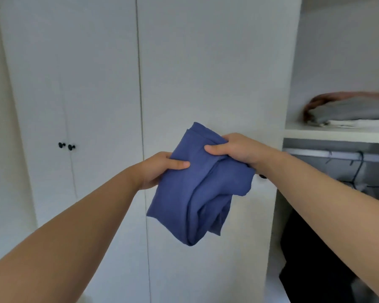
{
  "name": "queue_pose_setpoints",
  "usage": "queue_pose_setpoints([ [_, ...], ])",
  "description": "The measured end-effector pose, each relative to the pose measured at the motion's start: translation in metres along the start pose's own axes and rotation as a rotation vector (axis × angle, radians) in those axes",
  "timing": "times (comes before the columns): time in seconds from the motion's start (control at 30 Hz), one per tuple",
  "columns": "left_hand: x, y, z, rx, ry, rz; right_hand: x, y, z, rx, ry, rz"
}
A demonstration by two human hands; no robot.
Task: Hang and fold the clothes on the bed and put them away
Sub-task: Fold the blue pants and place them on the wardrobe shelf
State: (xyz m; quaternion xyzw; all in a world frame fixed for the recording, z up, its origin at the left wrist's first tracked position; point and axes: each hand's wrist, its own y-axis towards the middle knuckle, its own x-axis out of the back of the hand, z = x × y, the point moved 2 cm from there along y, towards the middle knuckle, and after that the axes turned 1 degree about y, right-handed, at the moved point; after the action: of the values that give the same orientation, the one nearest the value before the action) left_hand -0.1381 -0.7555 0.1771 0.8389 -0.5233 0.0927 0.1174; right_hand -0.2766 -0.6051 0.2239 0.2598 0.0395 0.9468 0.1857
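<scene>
Held in mid-air before the closed wardrobe doors (96,106), the folded blue garment (197,189) looks light and floppy, so the left hand (160,169) and right hand (234,149), fingers clamped along its upper edge, should support its sagging underside.

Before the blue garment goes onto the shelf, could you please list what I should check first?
1. Left hand grip on the blue garment: ok, thumb on top.
2. Right hand grip: ok, it pinches the upper edge.
3. Fold tidy: not ok, lower layers hang loose and uneven.
4. Compartment open: ok, the shelf shows at right.
5. Room above the folded stack: ok, open space over it.
6. Free shelf width beyond the frame: cannot tell.
</scene>
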Motion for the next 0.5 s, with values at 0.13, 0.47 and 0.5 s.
queue_pose_setpoints([
  [0.13, -0.044, 0.042, -0.035, -0.069, -0.048, 0.069, 0.058, -0.028, 0.006, -0.015, -0.020, -0.211],
  [0.47, -0.173, 0.116, -0.149, -0.138, -0.087, 0.236, 0.199, -0.091, 0.012, -0.103, 0.302, -0.563],
  [0.5, -0.182, 0.122, -0.156, -0.115, -0.098, 0.266, 0.212, -0.095, 0.011, -0.112, 0.270, -0.589],
])
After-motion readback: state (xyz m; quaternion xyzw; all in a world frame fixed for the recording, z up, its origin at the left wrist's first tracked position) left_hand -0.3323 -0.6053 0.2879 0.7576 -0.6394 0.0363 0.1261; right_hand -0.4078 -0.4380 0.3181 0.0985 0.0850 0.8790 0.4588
